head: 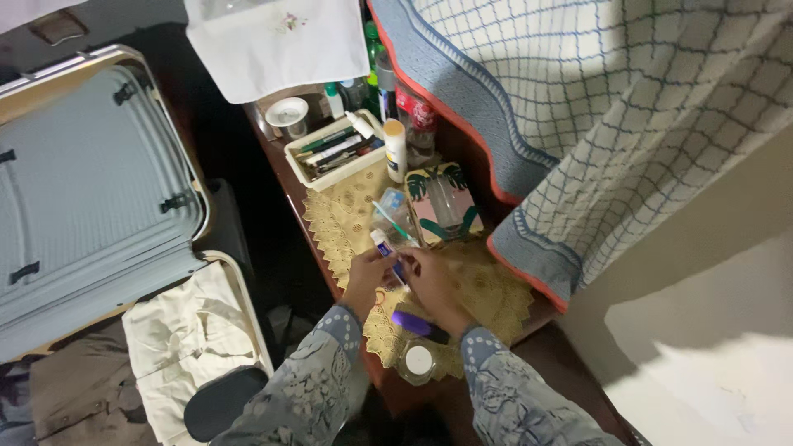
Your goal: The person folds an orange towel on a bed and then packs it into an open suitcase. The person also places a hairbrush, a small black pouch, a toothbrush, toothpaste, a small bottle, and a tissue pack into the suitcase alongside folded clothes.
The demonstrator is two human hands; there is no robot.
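Both hands meet over the yellow lace mat (347,216) on the dark wooden side table (570,355). Left hand (366,277) is closed around the lower end of a small white tube (383,244), which stands tilted, its top pointing up and to the left. Right hand (429,281) touches the same tube from the other side; whether its fingers pinch the tube cannot be told. A purple object (413,323) lies just below the right wrist. Open grey suitcase (91,190) sits to the left.
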